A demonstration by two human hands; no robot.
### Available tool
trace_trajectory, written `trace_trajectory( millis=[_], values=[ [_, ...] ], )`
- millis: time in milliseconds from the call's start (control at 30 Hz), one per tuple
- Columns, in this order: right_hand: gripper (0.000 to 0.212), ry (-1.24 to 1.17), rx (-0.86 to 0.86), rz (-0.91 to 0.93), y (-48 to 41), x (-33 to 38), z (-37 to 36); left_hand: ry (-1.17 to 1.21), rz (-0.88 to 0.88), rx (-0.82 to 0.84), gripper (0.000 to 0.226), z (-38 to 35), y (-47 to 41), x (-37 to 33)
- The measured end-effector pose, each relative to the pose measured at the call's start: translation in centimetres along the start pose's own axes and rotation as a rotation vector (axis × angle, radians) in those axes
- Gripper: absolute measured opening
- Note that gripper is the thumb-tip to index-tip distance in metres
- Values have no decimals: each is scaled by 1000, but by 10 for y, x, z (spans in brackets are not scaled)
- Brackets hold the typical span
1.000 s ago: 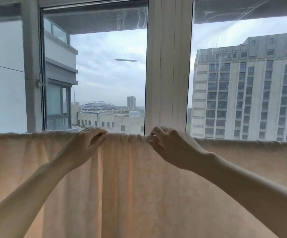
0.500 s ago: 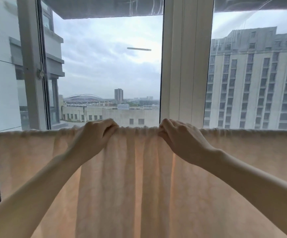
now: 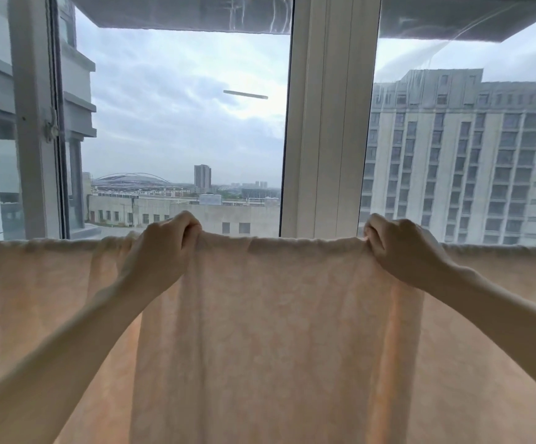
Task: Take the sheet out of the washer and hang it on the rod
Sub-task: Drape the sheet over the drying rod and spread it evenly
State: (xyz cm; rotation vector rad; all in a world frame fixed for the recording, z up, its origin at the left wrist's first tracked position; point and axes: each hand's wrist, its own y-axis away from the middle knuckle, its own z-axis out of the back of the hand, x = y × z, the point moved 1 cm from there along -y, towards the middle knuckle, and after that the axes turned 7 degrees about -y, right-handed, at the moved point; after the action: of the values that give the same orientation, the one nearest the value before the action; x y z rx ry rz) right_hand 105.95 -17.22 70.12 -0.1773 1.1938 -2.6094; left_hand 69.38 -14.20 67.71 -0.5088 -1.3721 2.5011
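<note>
A pale peach sheet (image 3: 276,315) hangs draped across the whole width of the view, its folded top edge running level at mid height. The rod beneath that fold is hidden by the cloth. My left hand (image 3: 164,248) grips the top edge left of centre with curled fingers. My right hand (image 3: 401,248) grips the same edge right of centre. The stretch of cloth between the hands lies fairly flat, with vertical folds hanging below each hand.
A large window stands right behind the sheet, with a white frame post (image 3: 324,123) in the middle and a grey frame with a latch (image 3: 48,126) at the left. City buildings show through the glass.
My hands have slid apart along the top edge, the left to the left and the right to the right, spreading out the bunched folds between them.
</note>
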Motion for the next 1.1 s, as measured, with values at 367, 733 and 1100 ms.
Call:
trace_trajectory(
  millis=[367,733,1100],
  values=[
    [27,-151,14,315,-9,63,-25,258,-183,114,5,-16,-8,-56],
    [46,68,-135,244,15,-19,-20,83,-139,80,5,-2,-15,-29],
    [56,137,-61,38,15,-22,1,46,-143,81,21,-6,-15,-24]
  ],
)
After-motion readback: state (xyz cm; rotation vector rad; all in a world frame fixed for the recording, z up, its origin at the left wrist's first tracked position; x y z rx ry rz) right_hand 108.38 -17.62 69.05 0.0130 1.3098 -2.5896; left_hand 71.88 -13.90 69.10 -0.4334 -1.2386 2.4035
